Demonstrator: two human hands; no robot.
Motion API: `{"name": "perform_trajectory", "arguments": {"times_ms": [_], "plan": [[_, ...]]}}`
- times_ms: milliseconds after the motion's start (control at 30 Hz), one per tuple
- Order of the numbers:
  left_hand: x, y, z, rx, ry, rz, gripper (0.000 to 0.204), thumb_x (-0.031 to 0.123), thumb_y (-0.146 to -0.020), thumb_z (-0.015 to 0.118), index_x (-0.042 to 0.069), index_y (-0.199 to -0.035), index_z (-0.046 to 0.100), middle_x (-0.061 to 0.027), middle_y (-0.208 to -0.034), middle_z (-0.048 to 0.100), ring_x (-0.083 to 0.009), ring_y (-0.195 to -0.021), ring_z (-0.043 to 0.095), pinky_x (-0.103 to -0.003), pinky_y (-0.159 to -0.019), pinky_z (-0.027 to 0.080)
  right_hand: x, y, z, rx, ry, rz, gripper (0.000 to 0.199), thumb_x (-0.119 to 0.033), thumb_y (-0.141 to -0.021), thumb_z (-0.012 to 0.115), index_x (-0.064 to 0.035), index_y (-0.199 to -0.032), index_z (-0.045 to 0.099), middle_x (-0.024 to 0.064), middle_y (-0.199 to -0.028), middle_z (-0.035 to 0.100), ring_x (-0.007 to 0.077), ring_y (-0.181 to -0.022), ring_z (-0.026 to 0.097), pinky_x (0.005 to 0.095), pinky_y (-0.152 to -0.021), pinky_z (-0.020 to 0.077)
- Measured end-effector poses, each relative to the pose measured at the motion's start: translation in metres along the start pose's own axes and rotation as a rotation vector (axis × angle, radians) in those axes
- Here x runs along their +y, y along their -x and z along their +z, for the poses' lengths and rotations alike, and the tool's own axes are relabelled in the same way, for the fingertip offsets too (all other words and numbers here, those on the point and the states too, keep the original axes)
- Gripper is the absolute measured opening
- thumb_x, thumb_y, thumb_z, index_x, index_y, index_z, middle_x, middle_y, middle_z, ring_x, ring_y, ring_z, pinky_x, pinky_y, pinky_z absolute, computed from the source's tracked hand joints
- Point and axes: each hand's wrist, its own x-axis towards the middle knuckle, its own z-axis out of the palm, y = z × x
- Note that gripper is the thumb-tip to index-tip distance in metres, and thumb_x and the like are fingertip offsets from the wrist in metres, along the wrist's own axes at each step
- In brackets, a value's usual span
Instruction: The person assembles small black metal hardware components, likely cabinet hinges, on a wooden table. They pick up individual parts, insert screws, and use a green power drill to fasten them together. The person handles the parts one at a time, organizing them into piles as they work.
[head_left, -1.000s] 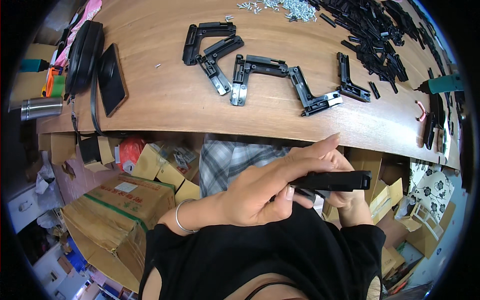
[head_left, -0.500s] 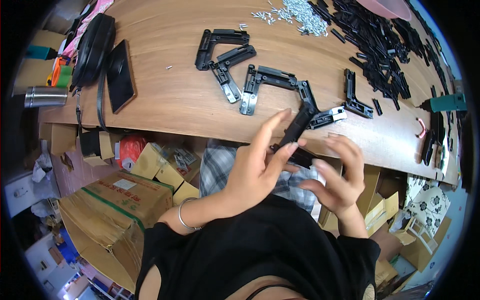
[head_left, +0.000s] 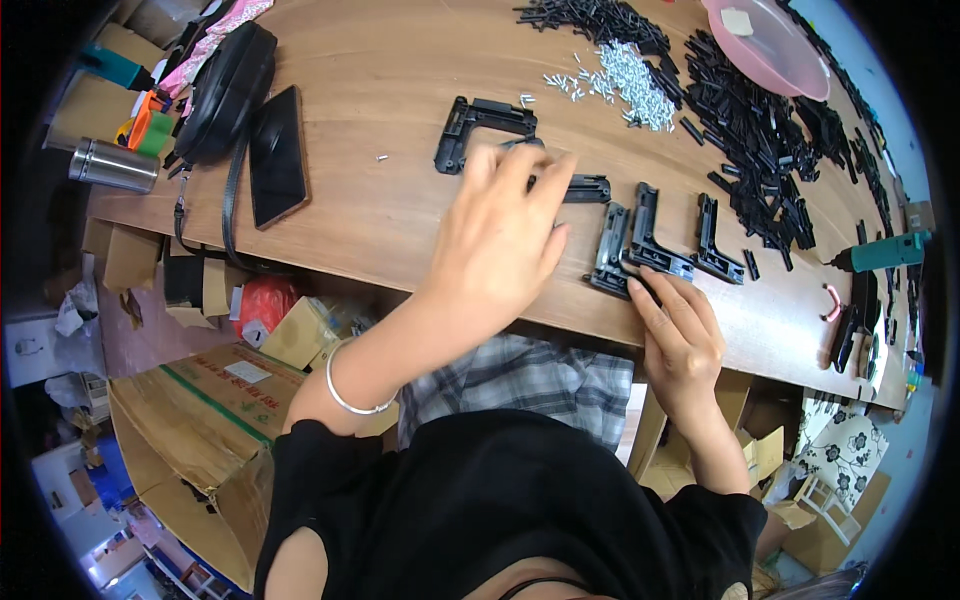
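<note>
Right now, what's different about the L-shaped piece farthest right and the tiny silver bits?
The L-shaped piece is black; the silver bits are pale. The L-shaped piece dwarfs every silver bit. Most silver bits are heaped; the L-shaped piece isn't. Both lie on the table.

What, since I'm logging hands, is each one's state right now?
Left hand: bent over black parts; whether it grips one cannot be told.
Right hand: fingertips at a black L-shaped piece; firm grip cannot be told.
</note>
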Motion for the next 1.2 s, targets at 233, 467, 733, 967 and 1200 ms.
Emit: {"name": "perform_trajectory", "arguments": {"times_ms": [233,467,733,967,1200], "plan": [[-0.025,-0.009,0.006,0.036,-0.222,0.098,0.032,0.005,-0.063,0.067,0.001,-0.094,0.058,-0.0129,-0.119,0.049,-0.0338,-0.122,0.033,-0.048,-0.094,0.030,0.017,-0.058,-0.018,-0.097,-0.277,0.095,0.025,-0.004,-0.068,0.068,-0.0059,-0.093,0.068,0.0077,-0.092,0.065,0.0248,-0.082,0.056,0.0346,-0.078,0.0443],[-0.025,-0.003,-0.007,0.170,-0.100,0.026,0.024,0.014,-0.071,0.067,0.008,-0.092,0.059,-0.0062,-0.092,0.062,-0.0278,-0.120,0.041,-0.043,-0.093,0.022,0.108,-0.201,0.052,0.000,0.047,0.168,0.019,-0.018,-0.074,0.062,-0.0107,-0.090,0.071,0.0123,-0.084,0.067,0.0318,-0.081,0.062,0.0378,-0.079,0.0478],[-0.035,0.017,-0.036,0.479,0.719,-0.221,0.026,0.003,-0.084,0.059,0.002,-0.110,0.055,-0.0103,-0.095,0.057,-0.0218,-0.092,0.062,-0.030,-0.074,0.051,0.106,-0.270,0.094,-0.239,0.538,0.381,0.021,-0.015,-0.072,0.063,-0.0042,-0.090,0.066,0.0165,-0.095,0.065,0.0324,-0.088,0.063,0.0420,-0.075,0.0499],[-0.028,0.036,-0.045,0.153,1.761,-0.715,0.033,0.025,-0.098,0.031,0.016,-0.129,0.027,-0.0181,-0.116,0.053,-0.0311,-0.097,0.061,-0.039,-0.077,0.057,0.090,-0.226,0.047,-0.307,-0.474,0.332,0.022,-0.015,-0.071,0.069,-0.0003,-0.086,0.064,0.0097,-0.084,0.066,0.0151,-0.071,0.062,0.0281,-0.063,0.0499],[0.004,0.046,-0.027,0.103,1.933,-0.650,0.039,0.021,-0.099,0.025,0.015,-0.137,0.016,-0.0222,-0.132,0.039,-0.0339,-0.109,0.054,-0.046,-0.093,0.047,-0.016,-0.106,-0.014,-0.317,-1.238,0.598,0.018,-0.006,-0.076,0.069,0.0011,-0.092,0.067,0.0066,-0.082,0.066,0.0106,-0.072,0.059,0.0219,-0.067,0.0467]]}}
